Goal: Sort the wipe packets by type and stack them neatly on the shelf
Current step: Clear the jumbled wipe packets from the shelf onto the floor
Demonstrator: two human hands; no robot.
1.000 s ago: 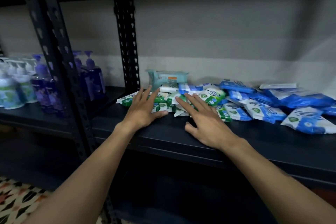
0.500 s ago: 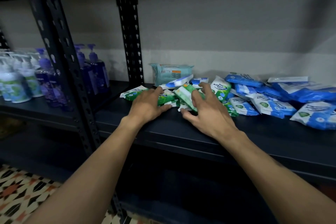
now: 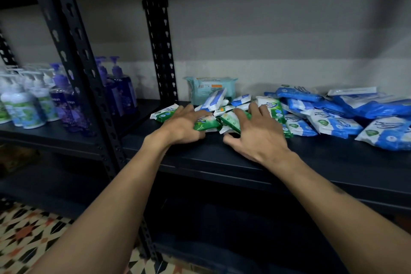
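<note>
A jumbled heap of green-and-white wipe packets lies on the dark shelf in front of me. My left hand curls its fingers round the heap's left side. My right hand curls round its right side, thumb on the shelf. The packets bunch up between both hands. Blue-and-white packets spread loosely to the right. A larger pale teal wipe pack stands against the wall behind the heap. One green packet lies just left of my left hand.
Black slotted uprights stand at the shelf's left end. Purple and white pump bottles fill the neighbouring shelf on the left. A lower shelf and a patterned floor lie below.
My hands went from lying flat at the heap's front to curling in around it. The green packets have been pushed together and some have tipped up on edge.
</note>
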